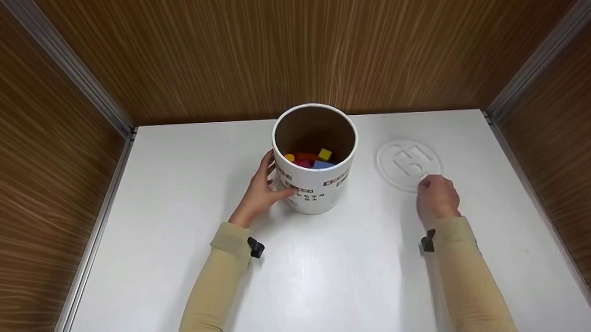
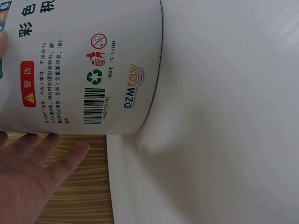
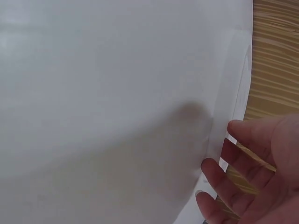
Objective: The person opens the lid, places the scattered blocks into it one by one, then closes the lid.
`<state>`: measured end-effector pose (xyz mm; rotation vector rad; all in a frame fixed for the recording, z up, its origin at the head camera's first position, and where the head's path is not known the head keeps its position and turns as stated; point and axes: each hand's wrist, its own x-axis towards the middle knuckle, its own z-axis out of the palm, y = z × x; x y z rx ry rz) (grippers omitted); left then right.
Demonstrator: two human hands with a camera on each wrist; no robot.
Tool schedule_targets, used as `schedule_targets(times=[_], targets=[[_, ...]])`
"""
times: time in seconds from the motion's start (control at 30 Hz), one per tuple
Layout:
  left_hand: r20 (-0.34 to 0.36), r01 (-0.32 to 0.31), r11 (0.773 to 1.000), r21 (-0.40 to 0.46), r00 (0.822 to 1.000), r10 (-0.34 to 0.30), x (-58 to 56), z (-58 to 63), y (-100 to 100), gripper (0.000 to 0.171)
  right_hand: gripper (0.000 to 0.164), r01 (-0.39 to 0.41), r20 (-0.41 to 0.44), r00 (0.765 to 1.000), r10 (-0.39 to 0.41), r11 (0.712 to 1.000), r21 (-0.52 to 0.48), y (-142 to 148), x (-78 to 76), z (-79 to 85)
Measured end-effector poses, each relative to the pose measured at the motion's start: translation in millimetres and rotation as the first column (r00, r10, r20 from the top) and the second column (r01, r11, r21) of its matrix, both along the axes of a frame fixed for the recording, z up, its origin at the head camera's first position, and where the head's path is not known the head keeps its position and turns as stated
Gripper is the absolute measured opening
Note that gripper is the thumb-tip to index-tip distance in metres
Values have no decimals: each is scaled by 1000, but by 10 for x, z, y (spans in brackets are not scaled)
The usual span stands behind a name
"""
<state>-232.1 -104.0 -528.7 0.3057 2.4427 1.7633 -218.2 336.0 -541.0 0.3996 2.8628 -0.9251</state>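
Note:
A white cylindrical tub (image 1: 311, 195) printed with Chinese text stands upright on the table, its top uncovered. Down inside lie coloured toy blocks (image 1: 324, 154). My left hand (image 1: 259, 193) grips the tub's left side, thumb on the front and fingers around the far side. In the left wrist view the tub's printed wall (image 2: 117, 51) shows a barcode and a QZMTOY logo. To the right, a translucent round lid (image 1: 401, 163) with raised shapes lies on the table. My right hand (image 1: 439, 196) pinches its near right edge; the lid's rim (image 3: 229, 79) shows beside the fingertips in the right wrist view.
The white table (image 1: 302, 287) is bounded by a wood-grain back panel (image 1: 289, 50) and side panels (image 1: 39, 189) with metal strips along the joins. A black band clip (image 1: 256, 247) sits at the left sleeve cuff, another clip (image 1: 428, 241) at the right.

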Motion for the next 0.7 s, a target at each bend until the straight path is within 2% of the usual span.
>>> schedule_targets(times=[0.17, 0.33, 0.53, 0.7], targets=[[-2, -2, 1000, -1, 1000, 2, 7, 0, 1, 115, 30, 23, -3, 1000, -23, 999, 38, 34, -28, 14], [-22, 3, 1000, -7, 1000, -3, 5, -9, 3, 116, 29, 80, -13, 997, -79, 996, 48, 103, -78, 15], [-51, 15, 1000, 0, 999, -15, -8, -17, 12, 115, 45, 144, -2, 990, -144, 989, -16, 199, -118, 31], [-54, 19, 1000, 6, 998, -19, -3, -18, 23, 117, 54, 145, 77, 987, -141, 989, -42, 256, -118, 65]])
